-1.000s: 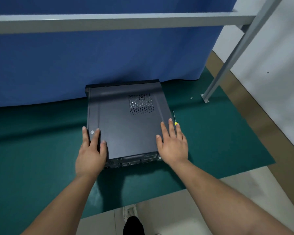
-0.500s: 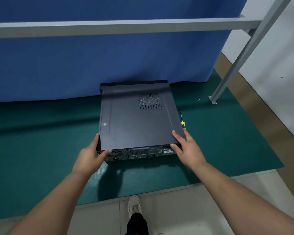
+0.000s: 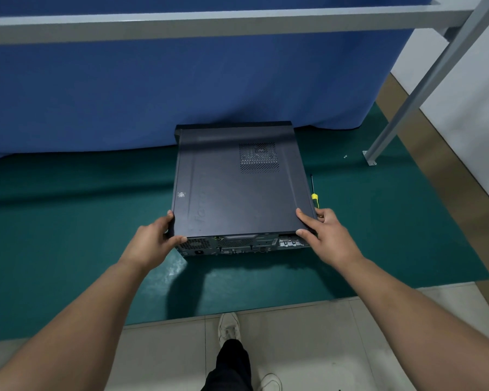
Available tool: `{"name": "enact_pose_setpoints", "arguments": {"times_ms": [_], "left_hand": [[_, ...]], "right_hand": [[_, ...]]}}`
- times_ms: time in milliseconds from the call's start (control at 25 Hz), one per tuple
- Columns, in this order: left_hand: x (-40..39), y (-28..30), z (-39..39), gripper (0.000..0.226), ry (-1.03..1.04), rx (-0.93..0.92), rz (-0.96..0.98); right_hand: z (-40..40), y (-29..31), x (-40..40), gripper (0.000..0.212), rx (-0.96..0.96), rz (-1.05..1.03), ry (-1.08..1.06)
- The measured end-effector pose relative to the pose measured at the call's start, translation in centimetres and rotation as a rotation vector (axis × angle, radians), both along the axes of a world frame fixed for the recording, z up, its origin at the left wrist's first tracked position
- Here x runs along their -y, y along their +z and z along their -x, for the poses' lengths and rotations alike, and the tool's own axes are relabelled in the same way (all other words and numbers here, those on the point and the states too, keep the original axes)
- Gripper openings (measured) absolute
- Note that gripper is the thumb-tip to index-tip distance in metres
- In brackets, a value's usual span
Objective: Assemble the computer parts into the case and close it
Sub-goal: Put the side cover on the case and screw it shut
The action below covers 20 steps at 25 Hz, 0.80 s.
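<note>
Both hands grip the computer case [image 3: 237,190] lying on the green mat [image 3: 68,221], left hand [image 3: 156,241] curled round its near left corner, right hand [image 3: 322,232] round its near right, faint embossed lettering between them unreadable.

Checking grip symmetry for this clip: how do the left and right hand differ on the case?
The left hand grips the near left corner of the case; the right hand grips the near right corner. The right hand lies beside the screwdriver; nothing lies by the left. Both curl fingers around the lid's edge.
</note>
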State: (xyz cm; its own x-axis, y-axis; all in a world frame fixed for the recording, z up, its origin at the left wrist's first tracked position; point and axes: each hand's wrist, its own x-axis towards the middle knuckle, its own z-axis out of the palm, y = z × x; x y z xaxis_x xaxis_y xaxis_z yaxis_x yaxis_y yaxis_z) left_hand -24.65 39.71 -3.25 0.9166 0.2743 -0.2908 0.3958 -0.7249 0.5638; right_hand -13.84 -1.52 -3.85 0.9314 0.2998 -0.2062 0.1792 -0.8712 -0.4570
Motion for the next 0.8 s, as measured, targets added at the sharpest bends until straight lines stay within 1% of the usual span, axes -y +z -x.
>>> {"name": "enact_pose_setpoints", "arguments": {"times_ms": [120, 240, 320, 400, 480, 600, 640, 720, 800], "left_hand": [[0.1, -0.1, 0.0, 0.083, 0.053, 0.043, 0.033], [-0.1, 0.2, -0.3, 0.089, 0.054, 0.016, 0.048], [-0.3, 0.4, -0.4, 0.091, 0.075, -0.020, 0.086], [0.3, 0.6, -1.0, 0.089, 0.116, -0.032, 0.127], [1.3, 0.5, -2.8, 0.088, 0.158, -0.028, 0.056], [3.6, 0.0, -6.3, 0.094, 0.287, -0.081, -0.044], [4.4, -0.4, -7.1, 0.092, 0.318, -0.077, -0.075], [5.7, -1.2, -7.6, 0.080, 0.361, -0.034, -0.190], [6.2, -1.6, -7.7, 0.070, 0.389, 0.005, -0.265]], "right_hand": [[0.3, 0.2, -0.4, 0.048, 0.018, -0.021, -0.035], [0.6, 0.6, -0.6, 0.051, 0.008, 0.007, -0.022], [0.6, 1.1, -0.7, 0.056, -0.033, -0.007, -0.022], [-0.5, 1.5, -1.5, 0.070, -0.048, 0.006, -0.062], [-2.6, 2.0, -3.4, 0.084, -0.074, 0.071, -0.130], [-5.4, 1.8, -6.9, 0.095, -0.145, 0.200, -0.175], [-5.6, 1.3, -7.9, 0.097, -0.129, 0.239, -0.202], [-5.4, 0.2, -8.9, 0.099, -0.021, 0.304, -0.262], [-5.2, -0.8, -9.2, 0.099, 0.063, 0.325, -0.294]]}}
